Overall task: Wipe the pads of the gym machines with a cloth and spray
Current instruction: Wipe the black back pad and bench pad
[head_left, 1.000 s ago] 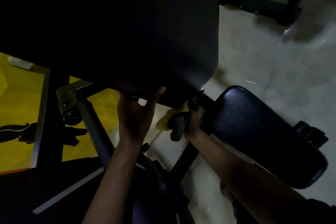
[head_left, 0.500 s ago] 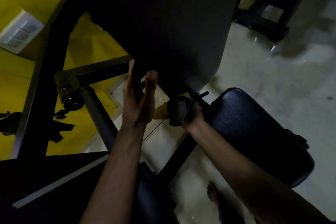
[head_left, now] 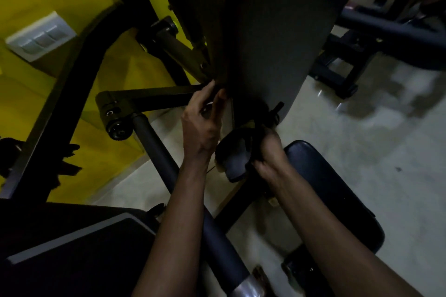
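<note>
Just above the curled fingers [head_left: 218,97] of the left hand [head_left: 200,125], which grip its lower edge, hangs the tall dark upholstered back pad [head_left: 277,31], seemingly being steadied for wiping. The right hand [head_left: 268,152] clasps a dark rounded object [head_left: 235,152]; whether it holds a cloth is unclear, and one must reach the pad. Black frame bars [head_left: 159,97] crowd the fingers' left.

Back pad [head_left: 277,31], top beyond upper edge

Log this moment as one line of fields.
left hand: grips lower edge of back pad | right hand: holds dark object, maybe spray | seat pad: under right forearm
</note>
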Available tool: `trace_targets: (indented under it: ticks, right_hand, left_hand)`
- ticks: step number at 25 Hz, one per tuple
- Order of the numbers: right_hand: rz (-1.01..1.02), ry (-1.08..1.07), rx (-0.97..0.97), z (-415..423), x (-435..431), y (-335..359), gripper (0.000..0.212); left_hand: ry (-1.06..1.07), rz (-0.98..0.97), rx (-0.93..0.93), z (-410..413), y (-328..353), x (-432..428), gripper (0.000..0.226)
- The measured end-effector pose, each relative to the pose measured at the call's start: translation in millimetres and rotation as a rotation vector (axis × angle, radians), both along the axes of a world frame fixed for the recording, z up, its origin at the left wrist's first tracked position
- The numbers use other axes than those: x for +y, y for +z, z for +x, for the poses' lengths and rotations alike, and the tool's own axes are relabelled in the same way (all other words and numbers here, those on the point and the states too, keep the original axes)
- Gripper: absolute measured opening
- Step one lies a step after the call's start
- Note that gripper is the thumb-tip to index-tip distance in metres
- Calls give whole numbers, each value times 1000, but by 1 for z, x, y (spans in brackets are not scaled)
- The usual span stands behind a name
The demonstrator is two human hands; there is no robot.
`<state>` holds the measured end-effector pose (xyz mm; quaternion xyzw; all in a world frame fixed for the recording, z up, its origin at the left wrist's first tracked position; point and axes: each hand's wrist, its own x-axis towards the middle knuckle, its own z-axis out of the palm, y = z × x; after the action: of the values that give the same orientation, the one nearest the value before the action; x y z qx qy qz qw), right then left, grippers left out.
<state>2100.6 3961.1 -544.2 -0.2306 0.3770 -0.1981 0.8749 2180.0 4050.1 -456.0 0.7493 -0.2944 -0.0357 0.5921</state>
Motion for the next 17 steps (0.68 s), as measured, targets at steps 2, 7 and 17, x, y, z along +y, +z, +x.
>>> trace_targets:
  ticks: [2,7,17]
  right_hand:
    - [-115,-66,29,3,7,13,62]
    - [-517,-100,253,2,18,43,64]
    - [-1556,-48,207,-37,6,95,68]
  left_hand:
    - [11,-12,32,1,1,1,71]
    - [-24,-59,183,12,-4,2,53]
    - [-16,-158,325,10,4,2,49]
